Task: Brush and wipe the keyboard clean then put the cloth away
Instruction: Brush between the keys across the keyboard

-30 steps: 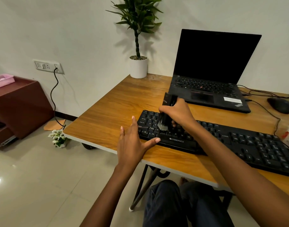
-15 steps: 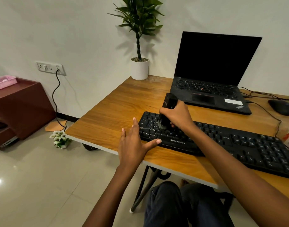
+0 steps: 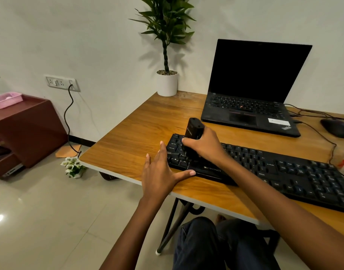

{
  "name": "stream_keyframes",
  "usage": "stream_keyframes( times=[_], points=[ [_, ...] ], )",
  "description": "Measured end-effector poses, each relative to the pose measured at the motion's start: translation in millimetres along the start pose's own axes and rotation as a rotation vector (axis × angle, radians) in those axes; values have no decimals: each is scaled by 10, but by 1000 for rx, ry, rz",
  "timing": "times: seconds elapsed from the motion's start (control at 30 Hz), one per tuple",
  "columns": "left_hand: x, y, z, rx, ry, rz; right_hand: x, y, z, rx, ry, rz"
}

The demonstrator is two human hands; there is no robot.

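The long black plastic keyboard [image 3: 264, 168] lies along the front edge of the wooden desk top [image 3: 140, 137], its left end near the front left corner. The right hand [image 3: 204, 147] curls its fingers round a black block-shaped brush [image 3: 192, 137], held upright with its lower end on the keys at that left end. The left hand [image 3: 161, 174] rests flat, fingers straight and close together, thumb spread against the keyboard's front edge. Behind stands an open black laptop [image 3: 253, 94].
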State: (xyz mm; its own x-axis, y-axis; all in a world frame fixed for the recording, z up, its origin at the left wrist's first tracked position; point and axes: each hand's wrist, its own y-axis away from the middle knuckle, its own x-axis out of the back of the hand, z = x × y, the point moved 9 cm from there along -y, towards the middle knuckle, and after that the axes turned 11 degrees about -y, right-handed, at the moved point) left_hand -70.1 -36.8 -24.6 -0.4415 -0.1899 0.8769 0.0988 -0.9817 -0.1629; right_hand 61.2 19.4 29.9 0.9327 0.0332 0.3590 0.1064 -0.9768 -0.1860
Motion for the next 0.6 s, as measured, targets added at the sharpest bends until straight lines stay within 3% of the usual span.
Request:
stream_keyframes(
  times=[0.13, 0.33, 0.6],
  points=[
    [-40, -14, -46, 24, 13, -8, -32, 54, 1, -67, 15, -139],
    [-60, -19, -63, 45, 12, -32, 132, -73, -109, -10, -22, 117],
    [-50, -24, -67, 44, 6, -16, -86, 78, -94, -100, 54, -3]
  ],
)
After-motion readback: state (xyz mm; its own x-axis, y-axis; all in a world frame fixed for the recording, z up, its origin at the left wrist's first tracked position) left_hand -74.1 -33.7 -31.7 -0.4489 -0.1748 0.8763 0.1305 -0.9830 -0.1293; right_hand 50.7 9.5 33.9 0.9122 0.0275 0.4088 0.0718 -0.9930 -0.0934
